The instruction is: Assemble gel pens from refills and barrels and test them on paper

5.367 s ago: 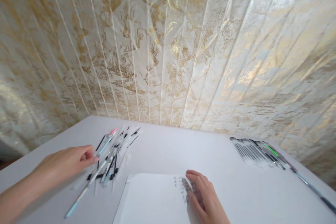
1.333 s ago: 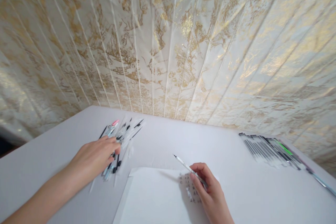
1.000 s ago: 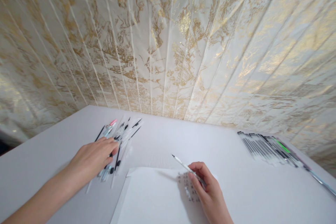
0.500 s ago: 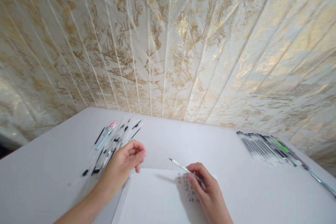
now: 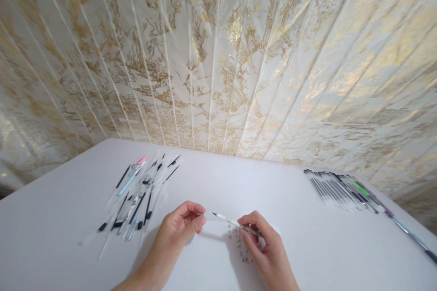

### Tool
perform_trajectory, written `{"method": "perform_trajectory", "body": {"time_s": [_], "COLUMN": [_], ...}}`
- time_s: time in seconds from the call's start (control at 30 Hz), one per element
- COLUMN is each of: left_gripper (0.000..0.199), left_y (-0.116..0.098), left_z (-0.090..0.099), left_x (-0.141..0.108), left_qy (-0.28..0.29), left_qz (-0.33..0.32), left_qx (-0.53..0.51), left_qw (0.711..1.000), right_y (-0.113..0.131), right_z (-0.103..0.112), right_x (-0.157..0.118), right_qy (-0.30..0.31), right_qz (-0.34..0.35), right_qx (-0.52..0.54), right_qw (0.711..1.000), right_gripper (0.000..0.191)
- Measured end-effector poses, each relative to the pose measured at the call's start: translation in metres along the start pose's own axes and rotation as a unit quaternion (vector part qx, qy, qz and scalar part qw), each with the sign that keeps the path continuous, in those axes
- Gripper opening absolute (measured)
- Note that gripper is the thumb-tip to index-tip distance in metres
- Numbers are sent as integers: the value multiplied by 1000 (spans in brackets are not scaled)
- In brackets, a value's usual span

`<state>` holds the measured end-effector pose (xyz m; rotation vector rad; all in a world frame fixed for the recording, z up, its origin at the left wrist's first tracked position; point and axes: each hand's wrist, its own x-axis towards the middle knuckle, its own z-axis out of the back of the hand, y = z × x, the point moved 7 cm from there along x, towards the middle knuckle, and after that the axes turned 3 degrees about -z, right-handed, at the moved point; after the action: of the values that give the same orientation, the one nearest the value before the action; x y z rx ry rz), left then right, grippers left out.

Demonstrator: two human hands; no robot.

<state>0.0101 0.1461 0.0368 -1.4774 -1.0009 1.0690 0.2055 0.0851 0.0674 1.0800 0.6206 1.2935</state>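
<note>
Between the thumb and fingers of my right hand (image 5: 264, 241) is a slim white pen (image 5: 225, 220) with a dark, uncovered tip pointing left. Opposite it, my left hand (image 5: 179, 227) pinches a small, partly hidden pen cap (image 5: 201, 213) at its fingertips. A narrow gap separates the cap from the pen tip. Below both hands lies a white sheet of paper (image 5: 211, 259) with handwritten characters on its right part, some of them covered by my right hand.
Left of my hands, a loose pile of pens (image 5: 136, 200) spreads over the white table (image 5: 218, 177), with a pink-ended light blue pen (image 5: 129, 182) among them. At right, several pens (image 5: 334, 188) lie side by side, one bright green (image 5: 358, 185). A gold-patterned curtain (image 5: 218, 54) hangs behind.
My left hand has moved right and slightly down, bringing the small cap close to the pen tip. My right hand has shifted little, still holding the pen. More of the left pile shows.
</note>
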Motion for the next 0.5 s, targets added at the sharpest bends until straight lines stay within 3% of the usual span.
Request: {"method": "perform_trajectory", "body": {"time_s": [0.27,0.5], "left_gripper": [30,24], "left_y": [12,18], "left_z": [0,-6], "left_x": [4,5], "left_qy": [1,34], "left_qz": [-2,-13], "left_qx": [-2,-6], "left_qw": [1000,999], "right_y": [-5,1], "right_z": [-2,-5], "right_x": [0,-3], "right_qy": [33,18], "right_qz": [38,59], "right_qx": [-34,-27], "right_qw": [998,998], "right_gripper": [18,18]}}
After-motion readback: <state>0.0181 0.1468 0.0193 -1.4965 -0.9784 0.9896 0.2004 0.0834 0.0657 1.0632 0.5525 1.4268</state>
